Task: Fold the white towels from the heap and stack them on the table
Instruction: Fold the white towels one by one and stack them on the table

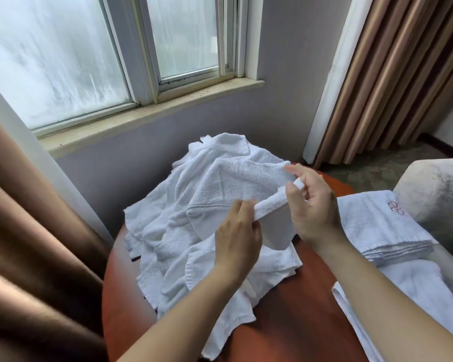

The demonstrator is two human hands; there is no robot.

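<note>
Step in hand: We judge this to be the start of a fold. One towel (236, 184) is lifted off the heap (165, 231) and its near edge is being gathered between both hands.
Left grip: Our left grip (237, 227), at centre frame, has its fingers curled round the rolled near edge of the towel.
Right grip: Our right grip (311, 202), just right of centre, pinches the same edge between thumb and fingers, with one finger reaching up to the far corner.
Where the towel is: It hangs over the heap at the middle of the frame, and its far part rests on the pile.
How it looks: It is white looped terry with a woven band near the hem. It is limp, and the edge between our hands is bunched into a roll.
Heap: Many crumpled white towels cover the upper left part of the round reddish desk (298, 322).
Stack: A stack (382, 231) of folded towels sits at the right of the frame with a red emblem (396, 208) on top. It lies on a white cloth (416, 291).
Next move: We think the edge needs pulling taut and the corners matching before we fold the towel over.
</note>
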